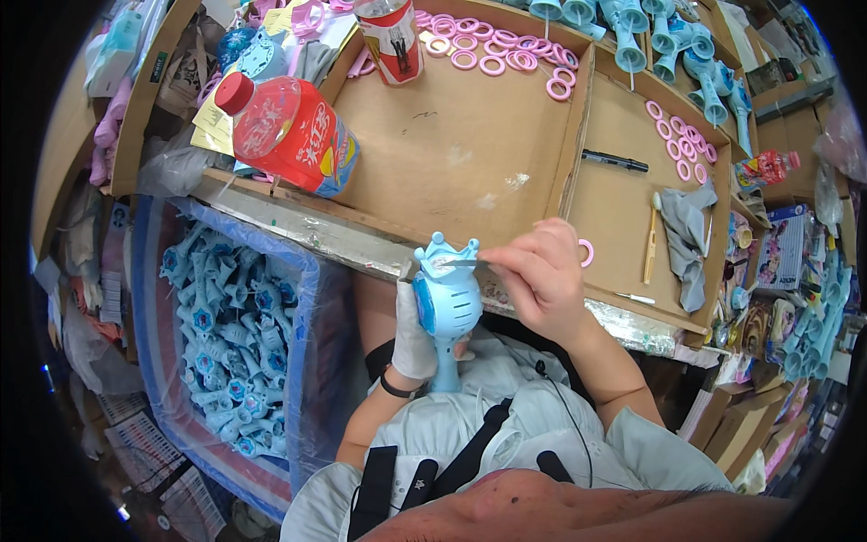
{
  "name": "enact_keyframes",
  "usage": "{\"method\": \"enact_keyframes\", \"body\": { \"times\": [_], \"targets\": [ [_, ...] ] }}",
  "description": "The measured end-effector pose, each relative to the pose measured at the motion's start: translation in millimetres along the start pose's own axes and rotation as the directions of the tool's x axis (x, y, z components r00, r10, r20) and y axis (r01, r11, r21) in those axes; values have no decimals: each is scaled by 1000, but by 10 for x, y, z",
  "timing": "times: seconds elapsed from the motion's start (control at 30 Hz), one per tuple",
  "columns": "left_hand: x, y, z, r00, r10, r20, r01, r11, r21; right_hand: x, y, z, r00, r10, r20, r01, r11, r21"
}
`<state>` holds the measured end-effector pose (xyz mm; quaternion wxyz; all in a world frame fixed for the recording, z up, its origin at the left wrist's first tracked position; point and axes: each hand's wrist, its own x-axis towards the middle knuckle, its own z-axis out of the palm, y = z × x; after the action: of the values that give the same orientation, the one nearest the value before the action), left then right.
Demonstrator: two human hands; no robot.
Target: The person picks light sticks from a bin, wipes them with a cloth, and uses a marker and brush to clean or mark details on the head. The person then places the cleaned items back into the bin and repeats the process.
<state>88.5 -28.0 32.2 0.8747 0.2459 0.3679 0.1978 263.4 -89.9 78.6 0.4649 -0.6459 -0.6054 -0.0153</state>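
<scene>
In my gloved left hand [413,339] I hold a light blue plastic toy wand [455,305] upright, close to my lap. Its head is round with slots in the side, and a crown-shaped top points up. My bare right hand [545,278] pinches a thin dark tool [467,263], perhaps a blade or tweezers. The tool's tip reaches into the crown opening, where something whitish or clear shows. Whether the tip touches it, I cannot tell. Part of the left hand's fingers is hidden behind the wand.
A blue-rimmed bin [298,352] full of similar wands stands at left. Cardboard trays [433,162] hold pink rings [521,61], a black marker [615,160], a toothbrush [651,244] and a grey cloth [685,237]. A large red drink bottle [298,135] stands at the tray's left edge.
</scene>
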Motion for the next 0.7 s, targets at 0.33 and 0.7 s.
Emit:
{"method": "enact_keyframes", "body": {
  "times": [0.33, 0.7],
  "targets": [
    [64, -16, -27, 999, 40, 14, -41, 998, 53, 125, -9, 38, 1000, 24, -14, -24, 999, -40],
    [27, 44, -79, 999, 30, -12, -27, 984, 176, -94, -19, -91, 986, 114, -122, -117, 993, -18]
  ]
}}
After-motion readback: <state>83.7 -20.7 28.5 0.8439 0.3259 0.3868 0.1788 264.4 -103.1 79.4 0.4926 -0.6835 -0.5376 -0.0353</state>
